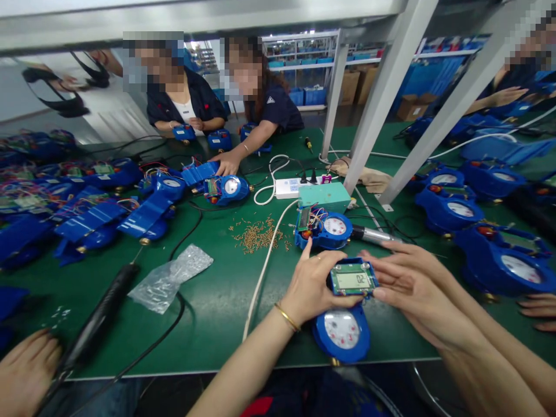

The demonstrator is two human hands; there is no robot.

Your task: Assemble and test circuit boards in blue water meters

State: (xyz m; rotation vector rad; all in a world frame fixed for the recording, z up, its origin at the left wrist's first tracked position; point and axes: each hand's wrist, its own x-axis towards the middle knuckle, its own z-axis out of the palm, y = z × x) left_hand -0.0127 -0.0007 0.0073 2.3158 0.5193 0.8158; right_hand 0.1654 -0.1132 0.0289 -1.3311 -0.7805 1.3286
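My left hand [310,286] grips the left side of a small green display board [353,279] whose screen shows digits. My right hand [406,284] holds its right side with the fingers pressed against its edge. The board sits over a blue water meter [343,333] with a white dial, close to the table's front edge. Just beyond my hands lies another blue meter [324,229] with loose wires and an open top. An electric screwdriver [373,235] rests beside it.
Several blue meters lie in rows at left [91,217] and right [504,263] on the green mat [226,301]. Scattered brass screws [257,234], a plastic bag [171,278], a power strip [289,186] and cables lie mid-table. Two people work opposite; other hands show at bottom left [24,370] and right [538,310].
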